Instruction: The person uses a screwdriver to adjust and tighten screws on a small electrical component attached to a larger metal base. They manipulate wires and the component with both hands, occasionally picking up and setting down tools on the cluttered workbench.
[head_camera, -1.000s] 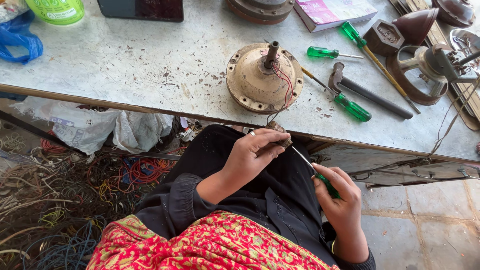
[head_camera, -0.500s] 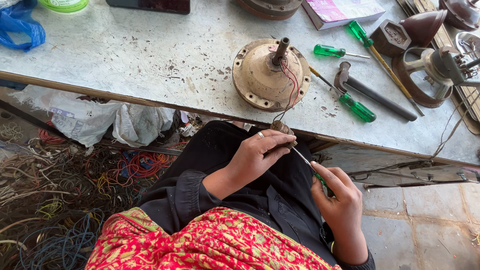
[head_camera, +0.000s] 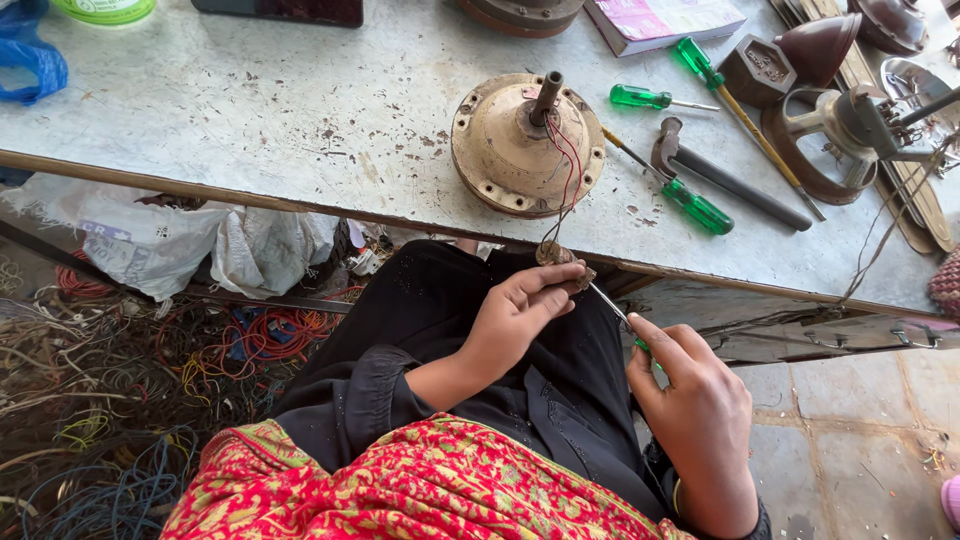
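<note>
My left hand (head_camera: 515, 315) pinches a small brown part (head_camera: 563, 262) over my lap, just below the table's front edge. Red and dark wires (head_camera: 566, 165) run from that part up to a round tan fan motor (head_camera: 527, 145) standing on the grey table (head_camera: 250, 110). My right hand (head_camera: 695, 410) grips a green-handled screwdriver (head_camera: 615, 308); its thin shaft points up-left, and its tip meets the small part. Most of its handle is hidden in my fist.
On the table right of the motor lie three green-handled screwdrivers (head_camera: 690, 205), a hammer (head_camera: 720, 175), a brown fan housing (head_camera: 835, 135) and a book (head_camera: 665, 20). Tangled coloured wires (head_camera: 150, 380) and white bags (head_camera: 160, 240) cover the floor at left.
The view has shifted slightly; both hands stay over my lap. The screwdriver tip has kept working at the small part, with my left hand's fingers closing a little more round it.
</note>
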